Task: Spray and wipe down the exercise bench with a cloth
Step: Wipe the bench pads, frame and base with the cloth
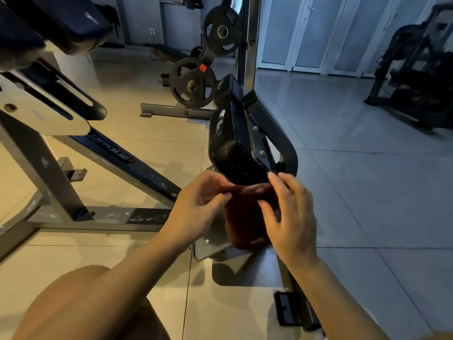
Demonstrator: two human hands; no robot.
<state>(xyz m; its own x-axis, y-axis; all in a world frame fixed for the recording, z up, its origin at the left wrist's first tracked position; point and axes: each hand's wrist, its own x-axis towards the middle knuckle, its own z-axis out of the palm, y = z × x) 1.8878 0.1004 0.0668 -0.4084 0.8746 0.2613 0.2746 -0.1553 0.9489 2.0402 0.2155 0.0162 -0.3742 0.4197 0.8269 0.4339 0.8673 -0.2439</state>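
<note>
Tiled floor (343, 192) across the whole view, beige toward 9 o'clock, grey-blue toward 3. Grey steel bench frame (81, 153) filling the 9 to 11 o'clock side, dark padding above it at the top corner. Black weight plates (192, 83) on a rack near 12 o'clock. Dark exercise machine (416, 77) at 2 o'clock, well apart from the rest. Black bench pad (232, 141) at centre, tilted steeply on its dark metal arm, surface speckled and worn. Dark red-brown cloth (245, 217) just under the pad's lower end, hanging down between both hands. Left hand (196, 207) at 7 o'clock of the pad, fingers curled, pinching the cloth's upper edge. Right hand (291, 217) at 5 o'clock of the pad, fingers spread and bent over the cloth's other side, thumb pressed against it; firmness of that hold hard to tell.
</note>
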